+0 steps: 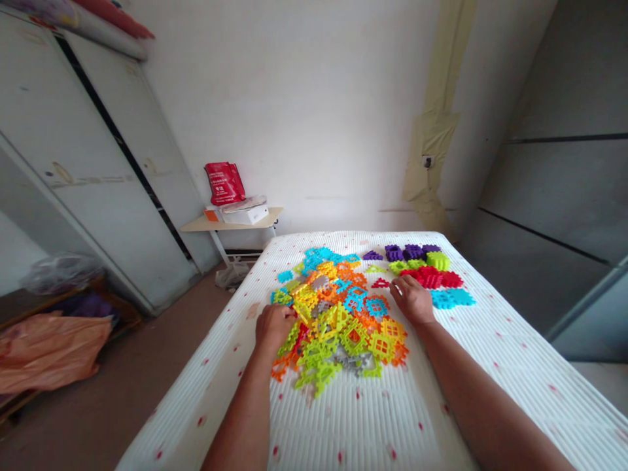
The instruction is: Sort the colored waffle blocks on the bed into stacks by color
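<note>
Mixed heap of plastic tiles [338,320]: centre of bed [490,340].
Left hand [275,327]: curled on the heap's left edge.
Right hand [412,299]: palm down, fingertips at red stack [434,277].
Grip contents: cannot tell, either hand.
Judged step: colour sorting. A tangled tile calls for an edge pinch.

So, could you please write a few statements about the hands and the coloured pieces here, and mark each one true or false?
1. The right hand is beside the sorted red pieces. True.
2. The left hand is lifted well clear of the mixed pile. False: it is down at the pile's left edge.
3. The purple pieces lie grouped at the far side of the mattress. True.
4. The red bag lies on the mattress. False: it stands on the side table.
</note>
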Demonstrator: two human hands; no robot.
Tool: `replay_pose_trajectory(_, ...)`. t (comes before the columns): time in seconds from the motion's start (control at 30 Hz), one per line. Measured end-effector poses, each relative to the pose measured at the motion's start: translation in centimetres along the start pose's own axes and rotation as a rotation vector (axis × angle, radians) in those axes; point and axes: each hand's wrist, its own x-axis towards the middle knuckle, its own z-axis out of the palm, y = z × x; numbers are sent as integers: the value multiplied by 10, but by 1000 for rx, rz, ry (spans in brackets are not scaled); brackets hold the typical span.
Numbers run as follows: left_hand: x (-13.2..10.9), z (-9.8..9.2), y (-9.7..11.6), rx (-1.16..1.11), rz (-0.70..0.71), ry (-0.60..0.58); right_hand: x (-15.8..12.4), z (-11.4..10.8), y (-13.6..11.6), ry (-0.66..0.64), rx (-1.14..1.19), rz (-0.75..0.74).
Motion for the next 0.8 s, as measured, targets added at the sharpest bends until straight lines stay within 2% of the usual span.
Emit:
replay_pose_trajectory(0.13, 0, 1, -2, -146, 94, 12, -1, 2, 1, 2, 9, 21)
replay_pose_trajectory(0.3, -1, 2, 5, -335, 121, 81, 0, 1, 1, -8, 0, 13)
replay_pose_trajectory(0.43, -4, 2, 17, -685, 19, 101, 0, -1, 0, -15, -3, 13)
replay_pose_trajectory(0.53, -8, 5, 27, -1063, -108, 27, 0, -1, -1, -16, 7, 14)
replay_pose_trajectory(0.63, -12, 9, 40, -1370, -167, -24, -1, -3, -3, -6, 21, 15)
replay_pose_trajectory(0.8, -20, 15, 61, -1605, -200, -69, 0, -13, -17, 19, 172, 6)
